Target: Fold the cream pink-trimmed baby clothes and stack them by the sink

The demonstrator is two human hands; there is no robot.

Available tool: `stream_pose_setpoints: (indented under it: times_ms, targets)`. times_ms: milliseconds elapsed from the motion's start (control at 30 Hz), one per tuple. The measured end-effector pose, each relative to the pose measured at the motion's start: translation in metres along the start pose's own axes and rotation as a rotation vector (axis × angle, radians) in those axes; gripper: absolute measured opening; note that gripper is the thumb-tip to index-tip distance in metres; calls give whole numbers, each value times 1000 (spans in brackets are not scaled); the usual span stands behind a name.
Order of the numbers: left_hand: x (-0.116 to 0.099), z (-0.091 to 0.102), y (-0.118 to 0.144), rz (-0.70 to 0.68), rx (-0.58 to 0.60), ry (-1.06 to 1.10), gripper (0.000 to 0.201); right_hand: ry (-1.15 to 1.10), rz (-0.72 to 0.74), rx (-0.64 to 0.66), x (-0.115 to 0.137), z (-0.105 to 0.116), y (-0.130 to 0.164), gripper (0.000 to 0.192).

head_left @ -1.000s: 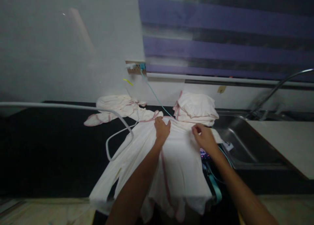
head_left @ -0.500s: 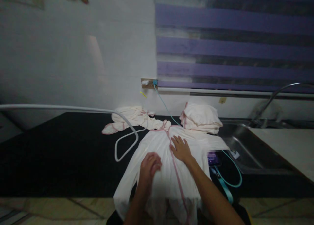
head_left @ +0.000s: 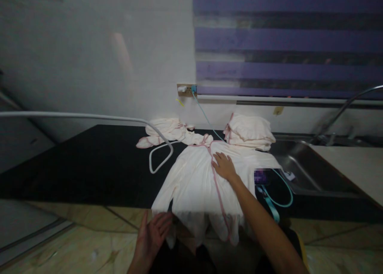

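Nearest us, our left hand [head_left: 152,236] hangs open-fingered, its grip apart, below the bench [head_left: 74,162] edge beside the draped hem of the white pink-trimmed garment [head_left: 194,182]. Our right hand [head_left: 225,166] lies flat on the garment's middle, fingers spread, clasping nothing. Beyond sit a folded stack [head_left: 249,132], a crumpled garment [head_left: 169,131], a white cable [head_left: 158,146] and the sink [head_left: 308,170].
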State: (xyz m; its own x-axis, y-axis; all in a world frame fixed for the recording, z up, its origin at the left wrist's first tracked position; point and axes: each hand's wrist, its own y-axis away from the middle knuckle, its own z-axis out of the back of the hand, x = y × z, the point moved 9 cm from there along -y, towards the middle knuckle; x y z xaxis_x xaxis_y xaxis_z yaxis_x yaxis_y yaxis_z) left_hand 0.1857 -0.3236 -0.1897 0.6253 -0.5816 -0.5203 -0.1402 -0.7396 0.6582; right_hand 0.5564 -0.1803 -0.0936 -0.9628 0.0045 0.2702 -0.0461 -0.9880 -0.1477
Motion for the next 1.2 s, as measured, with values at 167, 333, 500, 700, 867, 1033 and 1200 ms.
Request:
stream_pose_setpoints:
  times_ms: [167,333,500,700,867,1033,1200]
  targets:
    - [26,-8,-11,155,217,72,45,-13,8,-2,0,1,0,57]
    - [36,-4,-11,16,85,231,12,-23,15,-19,-1,2,0,56]
    - [-46,4,39,-361,-138,119,23,-34,26,-30,-1,2,0,54]
    - [-141,-56,87,-651,-167,-687,47,-48,25,-33,-2,2,0,53]
    - [-102,-81,52,-491,-181,-1360,41,-73,16,-22,-1,3,1,54]
    - [-113,-89,48,-765,-170,-1429,19,-87,16,-24,0,5,1,53]
    - [-201,-84,42,-842,-435,-1509,20,-82,13,-41,0,9,1,51]
